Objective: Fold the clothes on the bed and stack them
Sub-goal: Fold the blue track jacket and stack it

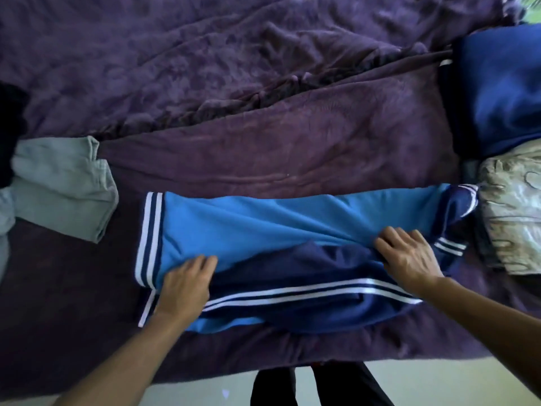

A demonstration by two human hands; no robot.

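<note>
Blue shirt [263,224] lies on bed [263,159], left hand [186,284] pressing, right hand [409,257] gripping.

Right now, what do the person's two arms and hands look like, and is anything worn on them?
The left forearm and right forearm are bare up to the frame edge; no sleeve shows. The left hand and the right hand wear no glove, and I see no watch, ring or bracelet, though the picture is a little blurred.

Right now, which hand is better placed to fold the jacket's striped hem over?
Left, probably. The left hand rests on the jacket beside the striped hem; the right hand grips fabric at the far end.
</note>
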